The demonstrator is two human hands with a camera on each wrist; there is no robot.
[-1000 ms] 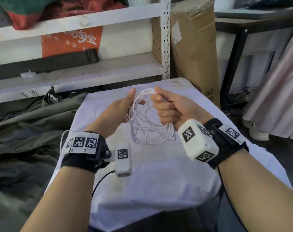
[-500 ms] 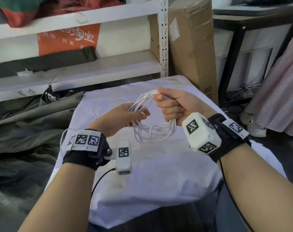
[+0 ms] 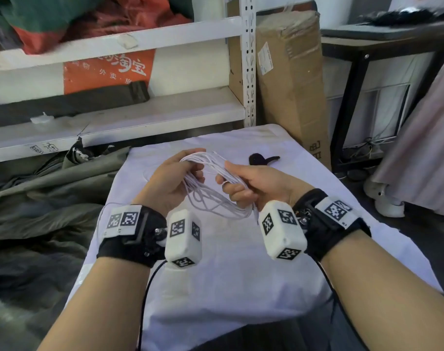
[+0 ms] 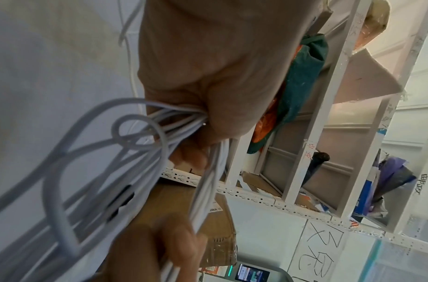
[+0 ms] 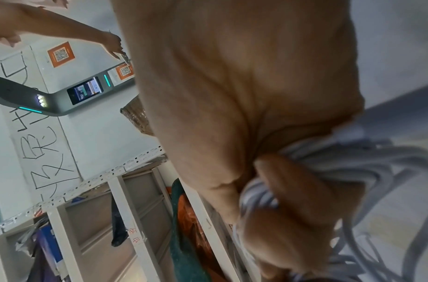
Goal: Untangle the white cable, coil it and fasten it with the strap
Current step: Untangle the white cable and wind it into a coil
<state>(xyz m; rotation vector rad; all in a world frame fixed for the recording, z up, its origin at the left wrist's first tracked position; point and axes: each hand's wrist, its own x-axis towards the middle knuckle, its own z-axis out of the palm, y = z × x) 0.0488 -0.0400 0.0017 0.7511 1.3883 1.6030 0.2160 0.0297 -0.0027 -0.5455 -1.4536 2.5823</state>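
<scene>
The white cable (image 3: 210,196) hangs as a loose bundle of several loops between both hands above the white cloth. My left hand (image 3: 188,171) grips the bundle's upper left side, fingers curled round the strands (image 4: 184,122). My right hand (image 3: 237,184) holds the right side, with its fingers closed over the cable (image 5: 328,167). A loose end of the cable dangles near the right wrist (image 3: 255,216). The black strap (image 3: 260,159) lies on the cloth beyond the hands, untouched.
The table under a white cloth (image 3: 228,287) stands against a white metal shelf (image 3: 139,120). A tall cardboard box (image 3: 291,79) leans at the back right. Grey-green fabric (image 3: 38,198) is heaped on the left, and a black table frame (image 3: 350,97) stands at the right.
Both hands lowered and tilted the bundle closer to flat. My left hand went from an open thumb-up pose to gripping the loops. The strap came into view behind the hands.
</scene>
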